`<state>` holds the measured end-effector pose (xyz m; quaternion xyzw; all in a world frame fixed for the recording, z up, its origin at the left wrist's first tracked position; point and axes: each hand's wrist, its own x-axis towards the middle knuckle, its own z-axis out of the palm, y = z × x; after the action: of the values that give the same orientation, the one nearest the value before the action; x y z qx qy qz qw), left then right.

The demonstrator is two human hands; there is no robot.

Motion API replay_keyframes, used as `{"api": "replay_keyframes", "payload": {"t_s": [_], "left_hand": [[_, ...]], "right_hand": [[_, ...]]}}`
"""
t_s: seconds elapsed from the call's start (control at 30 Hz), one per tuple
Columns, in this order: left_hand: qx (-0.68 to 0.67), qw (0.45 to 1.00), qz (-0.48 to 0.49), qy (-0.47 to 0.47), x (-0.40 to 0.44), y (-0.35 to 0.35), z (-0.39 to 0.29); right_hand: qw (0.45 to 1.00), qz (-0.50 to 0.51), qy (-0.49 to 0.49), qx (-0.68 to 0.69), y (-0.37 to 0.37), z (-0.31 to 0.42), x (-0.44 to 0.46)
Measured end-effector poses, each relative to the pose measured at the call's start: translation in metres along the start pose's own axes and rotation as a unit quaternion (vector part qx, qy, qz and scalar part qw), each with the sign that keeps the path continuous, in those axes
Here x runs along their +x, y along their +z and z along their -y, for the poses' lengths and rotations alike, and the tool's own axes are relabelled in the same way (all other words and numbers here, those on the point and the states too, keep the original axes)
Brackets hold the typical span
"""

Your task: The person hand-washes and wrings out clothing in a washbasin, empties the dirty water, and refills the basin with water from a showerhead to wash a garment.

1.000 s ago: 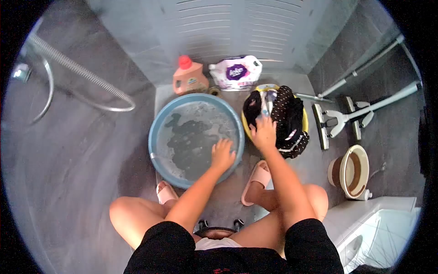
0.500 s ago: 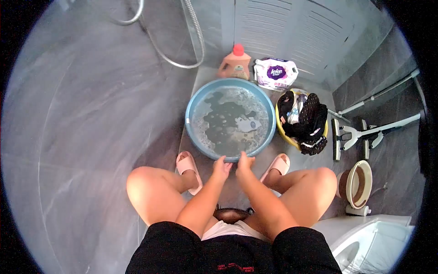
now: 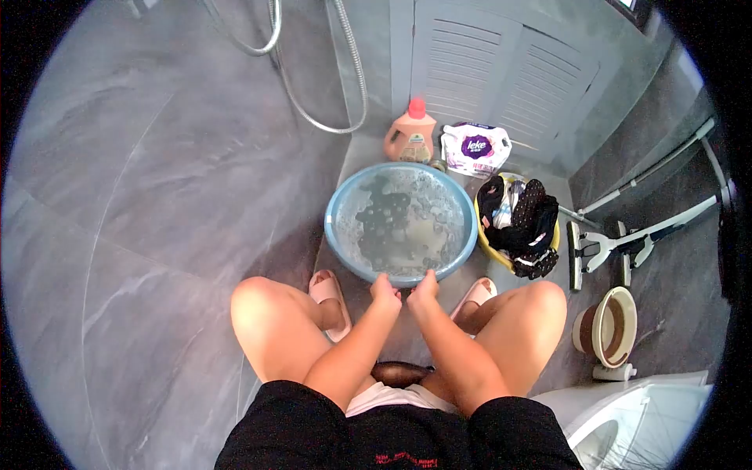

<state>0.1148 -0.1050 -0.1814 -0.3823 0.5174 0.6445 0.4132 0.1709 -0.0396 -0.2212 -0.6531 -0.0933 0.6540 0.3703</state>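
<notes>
A round blue basin [image 3: 332, 227] holds cloudy water [image 3: 388, 223] with patches of white suds. On the near rim, my left hand [image 3: 385, 291] is closed, its thumb over the edge. Close beside it, my right hand [image 3: 424, 291] grips the same rim, also thumb up. The fingers under the rim are mostly hidden. Just behind the basin stand a pink detergent jug [image 3: 410, 138] with a red cap and a white and purple "leke" pouch [image 3: 475, 149].
Right of the basin, a yellow tub [image 3: 486, 245] holds dark clothes [image 3: 526, 219]. Farther right are squeegee-like tools [image 3: 599, 249], a beige and brown bucket [image 3: 615, 327] and a white fixture [image 3: 642, 415]. A shower hose [image 3: 354, 59] hangs at the back. Pink slippers [image 3: 332, 301] flank the basin's near side.
The whole scene sits lower as the camera tilts up. The basin's outline looks flatter, the suds have shifted, and a pale patch on the water is gone. Both hands stay on the rim.
</notes>
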Motion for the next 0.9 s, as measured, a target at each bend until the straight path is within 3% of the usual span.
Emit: {"api": "replay_keyframes", "payload": {"t_s": [0.37, 0.57, 0.77, 0.83, 0.9], "left_hand": [[-0.054, 0.998, 0.037, -0.017, -0.065, -0.011, -0.004], [-0.078, 0.991, 0.062, -0.084, -0.089, -0.015, -0.013], [-0.119, 0.981, 0.112, -0.109, -0.096, -0.015, -0.032], [-0.104, 0.970, 0.201, -0.088, -0.099, -0.013, -0.034], [-0.099, 0.967, 0.217, -0.091, -0.107, -0.010, -0.039]], "right_hand": [[0.994, 0.028, 0.054, 0.088, -0.021, 0.021, -0.046], [0.995, 0.040, 0.064, 0.070, -0.025, 0.046, -0.084], [0.990, 0.076, 0.086, 0.078, -0.013, 0.052, -0.091], [0.990, 0.088, 0.081, 0.080, -0.011, 0.060, -0.096], [0.988, 0.105, 0.072, 0.084, -0.009, 0.066, -0.098]]}}
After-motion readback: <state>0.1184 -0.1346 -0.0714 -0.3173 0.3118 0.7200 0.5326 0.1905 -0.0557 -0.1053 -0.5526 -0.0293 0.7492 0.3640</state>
